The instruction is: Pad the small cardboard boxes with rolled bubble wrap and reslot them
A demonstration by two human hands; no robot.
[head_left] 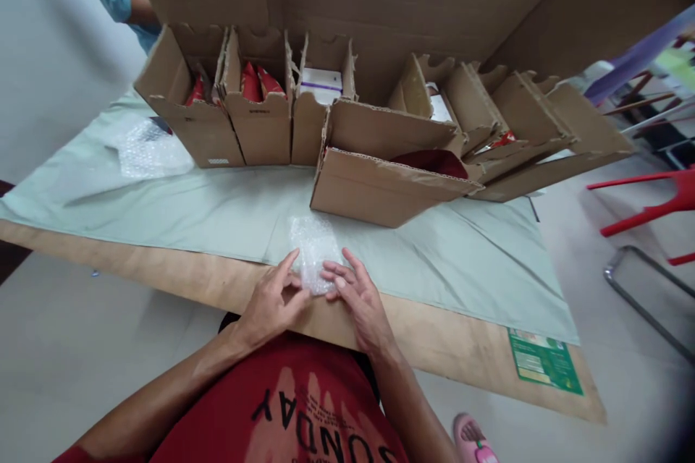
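A small piece of clear bubble wrap (313, 242) lies on the pale green cloth near the table's front edge, directly before me. My left hand (276, 300) is at its left side, index finger and thumb spread, the thumb by the lower left corner. On the right side, my right hand (358, 296) has its fingers apart, and some fingertips rest on or just over the wrap's edge. Neither hand is closed round it. Whether anything is inside the wrap, I cannot tell.
Several open cardboard bins (266, 130) line the back, holding red packets (253, 83) and white boxes (321, 79). A low cardboard holder (369, 184) stands in front of them. More bubble wrap (152, 148) lies left. A green printed sheet (546, 362) is at the right corner.
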